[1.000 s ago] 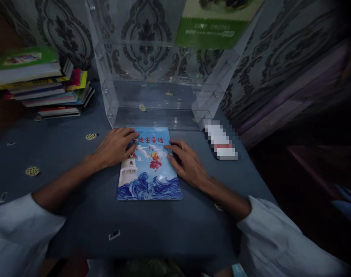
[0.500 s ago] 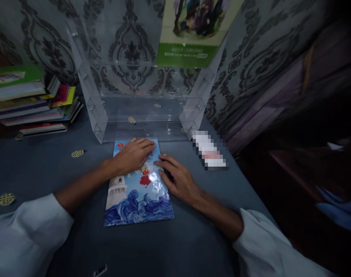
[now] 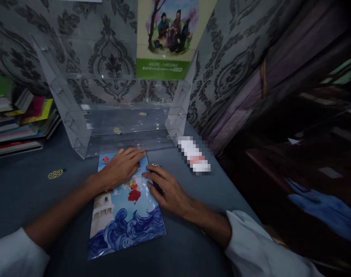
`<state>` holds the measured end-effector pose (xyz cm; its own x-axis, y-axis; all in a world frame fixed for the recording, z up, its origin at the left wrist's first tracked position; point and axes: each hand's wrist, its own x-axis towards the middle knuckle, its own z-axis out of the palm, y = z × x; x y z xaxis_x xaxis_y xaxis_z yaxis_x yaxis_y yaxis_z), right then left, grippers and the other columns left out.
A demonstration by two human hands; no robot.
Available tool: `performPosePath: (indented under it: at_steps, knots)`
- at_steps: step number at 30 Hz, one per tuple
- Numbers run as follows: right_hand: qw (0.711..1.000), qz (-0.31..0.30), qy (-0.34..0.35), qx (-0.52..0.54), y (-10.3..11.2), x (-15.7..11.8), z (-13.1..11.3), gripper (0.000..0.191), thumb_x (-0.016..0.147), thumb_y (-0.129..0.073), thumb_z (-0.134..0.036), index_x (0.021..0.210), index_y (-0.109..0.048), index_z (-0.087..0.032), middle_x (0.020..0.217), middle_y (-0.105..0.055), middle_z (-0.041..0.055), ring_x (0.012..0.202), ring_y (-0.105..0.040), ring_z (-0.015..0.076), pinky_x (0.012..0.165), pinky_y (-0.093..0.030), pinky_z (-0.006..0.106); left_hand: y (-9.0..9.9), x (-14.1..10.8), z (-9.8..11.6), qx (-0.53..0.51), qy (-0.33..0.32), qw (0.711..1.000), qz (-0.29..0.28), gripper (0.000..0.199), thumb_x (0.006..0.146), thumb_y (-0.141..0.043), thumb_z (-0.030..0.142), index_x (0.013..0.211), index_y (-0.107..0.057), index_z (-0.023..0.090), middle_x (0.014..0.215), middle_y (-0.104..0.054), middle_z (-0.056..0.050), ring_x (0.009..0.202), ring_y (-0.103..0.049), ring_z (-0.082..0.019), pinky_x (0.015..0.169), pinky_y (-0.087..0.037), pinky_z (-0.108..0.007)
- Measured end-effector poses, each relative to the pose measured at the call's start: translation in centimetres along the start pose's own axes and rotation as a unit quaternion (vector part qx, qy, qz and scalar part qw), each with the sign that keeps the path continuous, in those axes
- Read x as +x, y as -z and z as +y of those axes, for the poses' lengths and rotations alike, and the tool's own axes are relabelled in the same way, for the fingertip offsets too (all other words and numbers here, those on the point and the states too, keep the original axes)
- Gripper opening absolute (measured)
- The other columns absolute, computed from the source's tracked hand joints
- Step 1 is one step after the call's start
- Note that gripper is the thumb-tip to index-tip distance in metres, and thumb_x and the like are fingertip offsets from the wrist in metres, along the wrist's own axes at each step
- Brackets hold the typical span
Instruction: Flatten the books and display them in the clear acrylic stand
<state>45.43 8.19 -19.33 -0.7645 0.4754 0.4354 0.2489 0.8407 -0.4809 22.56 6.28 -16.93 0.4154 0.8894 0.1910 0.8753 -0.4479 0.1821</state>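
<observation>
A picture book (image 3: 126, 227) with a blue cover, painted waves, a tower and a figure in red lies face up on the table. My left hand (image 3: 120, 169) rests flat across its upper part, fingers stretched toward the top right corner and covering some of the cover. Along the book's right edge, my right hand (image 3: 169, 192) has its fingers slightly bent and apart, the tips at the edge. Neither hand has its fingers wrapped round anything. Just behind the book stands a clear acrylic tiered rack (image 3: 126, 140).
A book with a green band (image 3: 160, 69) leans upright in the rack's upper tier. Several books form a stack (image 3: 16, 130) at the left. A blurred-out white item (image 3: 195, 156) lies right of the rack. The table's right edge runs past my right arm, near a purple curtain (image 3: 235, 107).
The camera view has turned, so the rack, stack and book appear further left and lower. Both hands keep about the same places on the picture book.
</observation>
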Motion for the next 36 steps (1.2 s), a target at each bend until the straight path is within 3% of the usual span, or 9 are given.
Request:
performPosePath:
  at_steps: [8, 12, 20, 36]
  knots:
    - [0.999, 0.025, 0.024, -0.026, -0.1, 0.2, -0.1, 0.027, 0.095, -0.053, -0.018, 0.119, -0.064, -0.014, 0.123, -0.064, 0.0171, 0.116, -0.058, 0.0278, 0.100, -0.052, 0.048, -1.0, -0.1, -0.2, 0.019, 0.008, 1.000, 0.011, 0.046, 0.107, -0.032, 0.041, 0.142, -0.052, 0.020, 0.148, -0.056, -0.010, 0.132, -0.051, -0.026, 0.101, -0.043, -0.044]
    - [0.998, 0.013, 0.014, -0.053, 0.2, 0.4, -0.6, 0.019, 0.096, -0.052, -0.017, 0.108, -0.067, -0.016, 0.104, -0.066, 0.0123, 0.099, -0.058, 0.0254, 0.090, -0.051, 0.044, -1.0, -0.2, -0.3, 0.017, 0.004, 1.000, 0.016, 0.048, 0.108, -0.029, 0.046, 0.143, -0.052, 0.022, 0.147, -0.057, -0.008, 0.131, -0.052, -0.025, 0.099, -0.044, -0.043]
    - [0.999, 0.016, 0.025, -0.036, 0.4, 0.5, -0.9, 0.016, 0.096, -0.050, -0.016, 0.100, -0.066, -0.016, 0.095, -0.064, 0.0106, 0.092, -0.058, 0.0230, 0.085, -0.051, 0.038, -1.0, -0.1, -0.4, 0.036, -0.010, 0.999, 0.017, 0.049, 0.109, -0.025, 0.045, 0.143, -0.054, 0.024, 0.147, -0.058, -0.007, 0.128, -0.055, -0.026, 0.093, -0.045, -0.041]
    - [0.999, 0.024, 0.032, -0.033, 0.4, 0.4, -0.6, 0.017, 0.096, -0.050, -0.017, 0.102, -0.066, -0.015, 0.098, -0.065, 0.0119, 0.096, -0.058, 0.0242, 0.087, -0.052, 0.040, -1.0, -0.2, -0.2, 0.037, -0.015, 0.999, 0.027, 0.048, 0.108, -0.027, 0.042, 0.137, -0.058, 0.019, 0.141, -0.063, -0.010, 0.130, -0.056, -0.026, 0.095, -0.046, -0.042]
